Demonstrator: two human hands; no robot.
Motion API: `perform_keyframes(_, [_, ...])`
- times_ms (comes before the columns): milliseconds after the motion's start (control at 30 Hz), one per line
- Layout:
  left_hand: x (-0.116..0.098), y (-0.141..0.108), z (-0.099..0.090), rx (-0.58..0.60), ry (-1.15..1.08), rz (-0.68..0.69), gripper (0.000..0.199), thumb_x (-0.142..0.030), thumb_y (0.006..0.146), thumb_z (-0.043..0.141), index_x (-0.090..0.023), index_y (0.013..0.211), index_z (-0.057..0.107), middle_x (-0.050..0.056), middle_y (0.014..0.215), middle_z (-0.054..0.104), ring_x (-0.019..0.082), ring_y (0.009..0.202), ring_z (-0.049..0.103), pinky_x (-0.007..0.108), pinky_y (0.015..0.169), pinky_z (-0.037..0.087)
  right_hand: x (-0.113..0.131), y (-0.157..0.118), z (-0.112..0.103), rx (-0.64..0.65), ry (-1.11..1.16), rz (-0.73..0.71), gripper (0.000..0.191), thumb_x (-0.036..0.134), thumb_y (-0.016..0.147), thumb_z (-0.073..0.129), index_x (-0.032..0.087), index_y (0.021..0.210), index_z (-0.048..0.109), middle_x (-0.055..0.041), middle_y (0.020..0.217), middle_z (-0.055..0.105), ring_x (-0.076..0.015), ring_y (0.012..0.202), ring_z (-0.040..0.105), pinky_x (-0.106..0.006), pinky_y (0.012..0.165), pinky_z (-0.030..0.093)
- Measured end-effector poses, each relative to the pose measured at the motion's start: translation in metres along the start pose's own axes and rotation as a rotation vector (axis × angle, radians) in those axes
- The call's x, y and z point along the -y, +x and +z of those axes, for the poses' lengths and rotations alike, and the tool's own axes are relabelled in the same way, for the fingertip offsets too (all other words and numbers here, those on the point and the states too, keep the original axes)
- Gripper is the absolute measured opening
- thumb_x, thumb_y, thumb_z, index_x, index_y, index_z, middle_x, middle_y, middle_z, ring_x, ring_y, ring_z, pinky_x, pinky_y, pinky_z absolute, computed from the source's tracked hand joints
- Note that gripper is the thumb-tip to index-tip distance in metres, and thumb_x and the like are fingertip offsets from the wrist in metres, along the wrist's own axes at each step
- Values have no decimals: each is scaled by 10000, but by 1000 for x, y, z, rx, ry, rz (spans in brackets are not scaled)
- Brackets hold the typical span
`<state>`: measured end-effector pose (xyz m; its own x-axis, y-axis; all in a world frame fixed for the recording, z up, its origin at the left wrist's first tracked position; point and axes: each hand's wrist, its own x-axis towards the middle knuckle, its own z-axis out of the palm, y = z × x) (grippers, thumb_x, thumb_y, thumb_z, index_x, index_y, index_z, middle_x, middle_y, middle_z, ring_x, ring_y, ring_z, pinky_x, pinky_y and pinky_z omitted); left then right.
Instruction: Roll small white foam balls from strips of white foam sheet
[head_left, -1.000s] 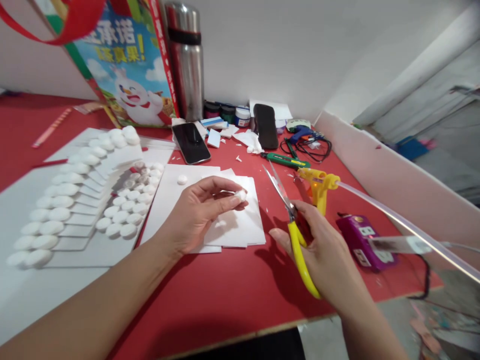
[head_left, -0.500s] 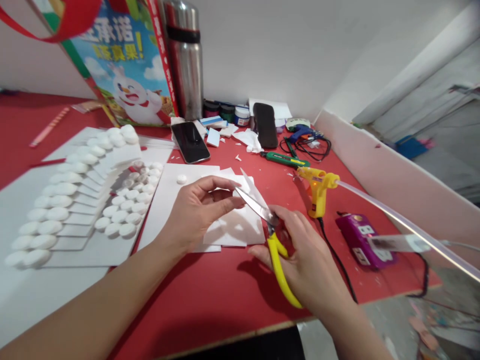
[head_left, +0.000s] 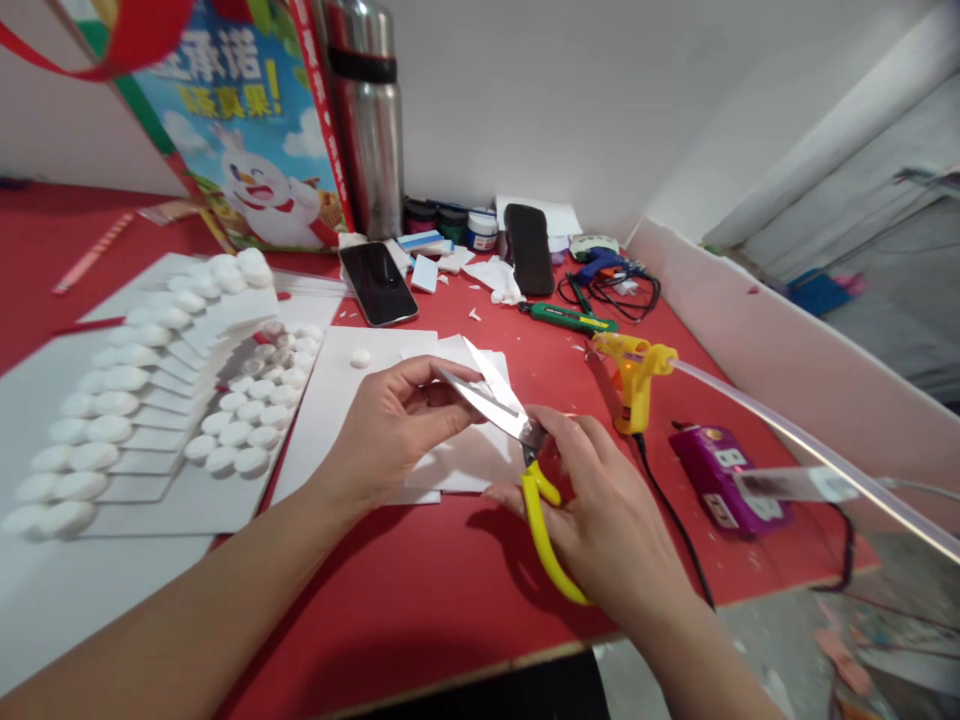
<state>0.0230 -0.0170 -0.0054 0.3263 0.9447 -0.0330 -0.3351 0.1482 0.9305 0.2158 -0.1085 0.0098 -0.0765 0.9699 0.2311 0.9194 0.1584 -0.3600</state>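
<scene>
My right hand (head_left: 600, 500) holds yellow-handled scissors (head_left: 546, 540), their blades spread and pointing up and to the left. One blade reaches the fingertips of my left hand (head_left: 409, 415), which are pinched together; whatever sits between them is too small to make out. Beneath both hands are overlapping white sheets (head_left: 322, 420) on the red table (head_left: 420, 610). One white disc (head_left: 360, 357) lies on the sheets behind my left hand. Over on the left, rows of white discs (head_left: 112, 430) line a stepped stack of white cards, with more small discs (head_left: 251, 411) beside it.
A yellow glue gun (head_left: 636, 380) stands at the right, near a purple box (head_left: 731, 480). Behind are two phones (head_left: 377, 283), a green cutter (head_left: 570, 318), paint jars (head_left: 481, 230), a steel flask (head_left: 375, 130) and a colourful bag (head_left: 255, 130). A raised white edge (head_left: 787, 350) borders the right.
The scissors and my right hand have moved slightly left, bringing the blades over my left fingertips. My left hand has barely shifted.
</scene>
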Motion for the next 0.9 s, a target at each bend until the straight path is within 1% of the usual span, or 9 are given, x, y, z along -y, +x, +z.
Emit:
perform_keyframes(167, [0, -1, 0, 14, 9, 23, 227, -188, 731, 894, -205, 931, 787, 17, 916, 781, 173, 891, 742, 263, 850, 586, -1, -1, 1, -11, -4, -6, 546, 491, 921, 686, 170, 1342, 552, -110, 1046, 644, -258, 833, 664, -377, 726, 554])
perform_keyframes(233, [1, -1, -1, 9, 15, 34, 237, -192, 728, 897, -203, 937, 786, 23, 939, 784, 178, 903, 742, 270, 865, 584, -1, -1, 1, -17, -10, -8, 553, 495, 918, 690, 167, 1342, 558, -107, 1041, 648, -256, 826, 666, -372, 720, 551])
perform_keyframes(367, [1, 0, -1, 7, 20, 40, 232, -204, 726, 899, -196, 928, 787, 28, 919, 785, 181, 892, 742, 278, 867, 587, 1, 0, 0, -39, -32, -30, 559, 512, 920, 683, 149, 1332, 574, -109, 1021, 658, -252, 807, 669, -361, 700, 540])
perform_keyframes(533, [2, 1, -1, 20, -1, 66, 217, -198, 729, 897, -192, 912, 780, 24, 926, 790, 169, 893, 745, 262, 871, 591, 0, 0, 0, -63, -53, -49, 555, 517, 925, 677, 126, 1311, 599, -109, 1002, 666, -249, 804, 673, -357, 703, 533])
perform_keyframes(733, [3, 2, -2, 37, 33, 103, 187, -160, 750, 872, -186, 906, 772, 12, 912, 784, 147, 870, 740, 246, 856, 594, -3, -2, 4, -130, -93, -101, 532, 523, 937, 657, 117, 1279, 628, -109, 970, 684, -229, 745, 663, -332, 654, 514])
perform_keyframes(833, [2, 2, -2, 25, 59, 86, 175, -167, 747, 880, -185, 881, 769, 0, 883, 780, 125, 843, 735, 217, 841, 587, -5, -4, 6, -144, -92, -104, 499, 503, 947, 654, 115, 1261, 638, -103, 942, 697, -213, 717, 665, -312, 638, 501])
perform_keyframes(900, [1, 1, -1, 4, 68, 66, 197, -195, 737, 897, -184, 884, 767, 2, 885, 783, 126, 845, 740, 215, 837, 589, -5, -6, 6, -146, -49, -94, 464, 481, 954, 656, 120, 1245, 642, -90, 916, 707, -202, 727, 681, -294, 647, 498])
